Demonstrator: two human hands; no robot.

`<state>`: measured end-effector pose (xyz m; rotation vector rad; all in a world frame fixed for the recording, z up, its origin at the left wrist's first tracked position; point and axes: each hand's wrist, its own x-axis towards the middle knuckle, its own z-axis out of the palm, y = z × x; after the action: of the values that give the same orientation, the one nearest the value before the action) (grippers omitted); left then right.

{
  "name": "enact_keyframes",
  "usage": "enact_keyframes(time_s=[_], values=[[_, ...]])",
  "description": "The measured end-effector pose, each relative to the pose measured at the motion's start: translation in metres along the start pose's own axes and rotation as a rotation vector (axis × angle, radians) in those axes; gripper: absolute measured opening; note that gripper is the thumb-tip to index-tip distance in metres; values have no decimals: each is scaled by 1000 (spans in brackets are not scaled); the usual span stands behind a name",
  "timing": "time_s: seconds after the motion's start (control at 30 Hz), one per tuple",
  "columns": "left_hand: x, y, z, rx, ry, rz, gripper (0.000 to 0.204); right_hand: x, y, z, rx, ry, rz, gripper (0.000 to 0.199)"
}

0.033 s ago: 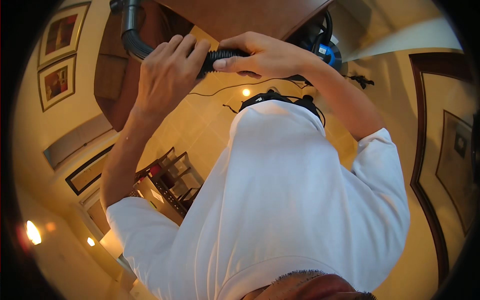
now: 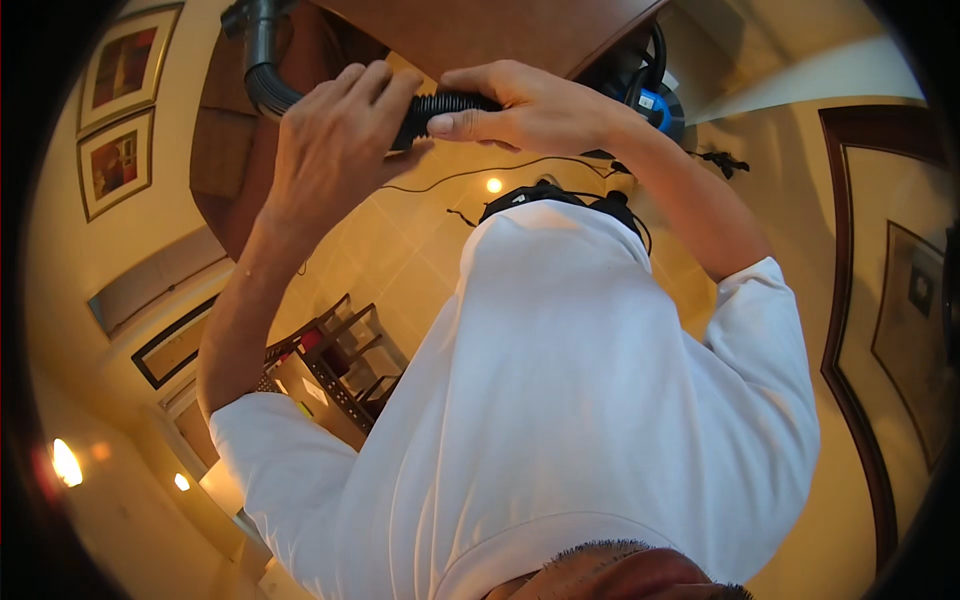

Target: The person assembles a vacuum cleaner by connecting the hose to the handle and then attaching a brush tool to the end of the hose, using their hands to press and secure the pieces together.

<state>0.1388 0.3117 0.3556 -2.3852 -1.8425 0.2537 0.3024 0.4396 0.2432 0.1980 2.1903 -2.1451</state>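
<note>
A black ribbed vacuum hose [image 2: 440,106] runs between my two hands at the upper middle. It lines up with a dark curved vacuum tube [image 2: 261,65] that bends up toward the top left. My left hand [image 2: 330,150] closes over the place where hose and tube meet, so the joint is hidden; its thumb sticks out below the hose. Farther right, my right hand [image 2: 535,112] grips the ribbed hose, thumb lying along the near side. Behind my right wrist stands a black and blue machine [image 2: 655,108], partly covered.
A brown wooden tabletop [image 2: 490,35] lies just beyond my hands. A dark cord [image 2: 430,185] trails over the tiled floor [image 2: 390,240]. Dark wooden furniture [image 2: 340,365] stands at the lower left, framed pictures [image 2: 115,165] hang on the left wall, and a dark door frame [image 2: 840,260] is at right.
My left hand has loosened a little: its thumb now stretches out below the hose, where it was tucked away before. The right hand keeps its grip.
</note>
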Motion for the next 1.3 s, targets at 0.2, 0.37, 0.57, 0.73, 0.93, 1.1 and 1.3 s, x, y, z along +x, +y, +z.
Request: enact_keyframes(time_s=[0.2, 0.37, 0.57, 0.73, 0.93, 1.1, 1.3], values=[[1, -6, -26, -110, -296, 8, 60, -3, -8, 7, -402, 226, -235, 52], [7, 0, -20, -267, -270, 31, 92, -9, -8, 5, -367, 197, -244, 45], [18, -31, -11, -446, -151, -108, 79, -8, -7, -4, -70, 225, -368, 40], [19, -31, -6, -361, -274, -104, 41, -10, -15, -12, -186, 202, -262, 46], [28, -24, 6, 242, 218, 123, 28, 4, 7, -30, 459, -50, -174, 39], [43, -14, -6, 518, 285, 195, 33, -1, -1, -34, 346, 94, -198, 38], [43, -2, -16, 498, 221, 150, 55, 6, -9, -31, -94, 375, -508, 50]])
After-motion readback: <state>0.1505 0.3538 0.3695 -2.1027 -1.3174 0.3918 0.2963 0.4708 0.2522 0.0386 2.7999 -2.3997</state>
